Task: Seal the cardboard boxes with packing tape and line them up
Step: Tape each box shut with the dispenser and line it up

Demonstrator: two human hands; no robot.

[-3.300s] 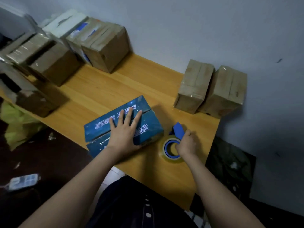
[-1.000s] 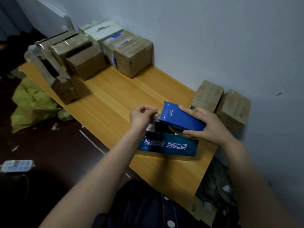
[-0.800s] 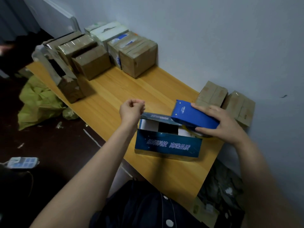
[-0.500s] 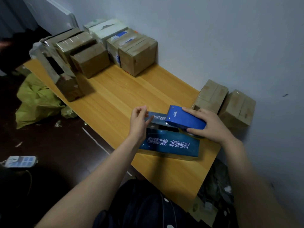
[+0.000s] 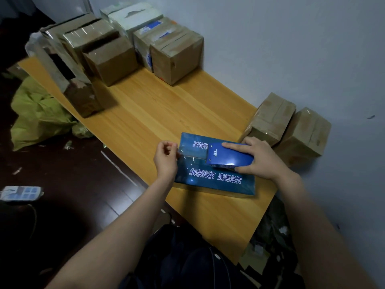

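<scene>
Flaps now lie closed, dispenser (image 5: 229,156) down on the box (image 5: 214,179); left hand (image 5: 165,160) pinches tape end (image 5: 183,152) at its fingertips, right hand (image 5: 260,159) grips dispenser. Two sealed boxes (image 5: 270,119) beyond right fingers (this seam barely begun).

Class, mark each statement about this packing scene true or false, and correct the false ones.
1. The right hand holds the tape dispenser on top of the blue box. True.
2. The left hand lies flat on the table. False: its curled fingers pinch the tape at the blue box's left end.
3. Two brown boxes stand side by side by the wall. True.
4. The blue box's flaps stand open. False: they lie shut.
5. The green bag is on the table. False: it lies on the floor.
</scene>
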